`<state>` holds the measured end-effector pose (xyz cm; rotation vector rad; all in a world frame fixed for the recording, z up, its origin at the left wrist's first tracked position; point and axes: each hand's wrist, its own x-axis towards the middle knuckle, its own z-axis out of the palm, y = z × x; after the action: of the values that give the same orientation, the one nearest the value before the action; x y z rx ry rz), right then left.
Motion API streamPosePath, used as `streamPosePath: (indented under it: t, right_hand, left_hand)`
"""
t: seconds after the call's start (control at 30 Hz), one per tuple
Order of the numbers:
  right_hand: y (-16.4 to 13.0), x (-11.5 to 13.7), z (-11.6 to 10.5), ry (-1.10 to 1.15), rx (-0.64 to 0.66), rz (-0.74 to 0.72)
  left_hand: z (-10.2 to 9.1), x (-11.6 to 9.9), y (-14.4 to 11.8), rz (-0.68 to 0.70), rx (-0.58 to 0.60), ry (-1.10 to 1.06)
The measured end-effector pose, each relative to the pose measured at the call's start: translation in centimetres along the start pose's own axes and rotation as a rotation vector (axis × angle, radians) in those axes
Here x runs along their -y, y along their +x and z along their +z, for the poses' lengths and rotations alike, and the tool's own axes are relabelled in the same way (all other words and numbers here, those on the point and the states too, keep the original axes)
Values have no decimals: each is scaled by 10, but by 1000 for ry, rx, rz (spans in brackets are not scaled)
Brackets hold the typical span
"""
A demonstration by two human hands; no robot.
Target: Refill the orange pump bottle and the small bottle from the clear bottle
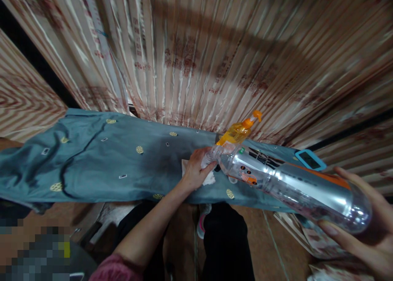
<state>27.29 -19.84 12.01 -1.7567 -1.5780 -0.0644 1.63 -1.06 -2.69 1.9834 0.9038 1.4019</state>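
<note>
Our right hand cups the base of a clear bottle, fingers curled around it and clamped on — the bottle lies nearly level, its neck pointing toward our left hand. That hand presses a white cloth flat on the blue fabric, fingers closed over the cloth right at the bottle's mouth. Just behind stands an orange spray bottle, tilted — and a blue-cased phone lies near it on the fabric.
</note>
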Motion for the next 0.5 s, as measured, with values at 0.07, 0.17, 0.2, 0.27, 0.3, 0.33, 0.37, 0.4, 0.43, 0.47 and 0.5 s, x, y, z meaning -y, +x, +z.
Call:
streamPosePath:
  t: [0.07,0.17,0.2,0.27,0.3,0.33,0.37,0.4,0.43,0.47,0.5]
  right_hand:
    - [0,1,0,-9,-3,1]
    - [1,2,1,-3,-1,1]
    - [1,2,1,2,5,6]
    - [1,2,0,-6,13,12]
    - [0,2,0,-7,12,5]
    - [0,2,0,-4,12,-3]
    - [0,2,0,1,7,-16]
    - [0,2,0,1,2,-25]
    - [0,2,0,-7,2,-28]
    - [0,2,0,-15,6,-25]
    - [1,2,0,-25,8,-23]
  left_hand:
    - [0,0,0,-1,5,-7]
    - [0,0,1,11,1,-24]
    - [0,0,1,11,-1,-27]
    - [1,0,1,6,-1,-26]
    - [1,0,0,3,-1,-24]
    - [1,1,0,1,0,-21]
    - [1,1,0,1,1,-19]
    - [1,1,0,5,3,-18]
    - [1,1,0,8,5,-18]
    - [1,1,0,8,8,-17]
    - [0,1,0,8,10,-16]
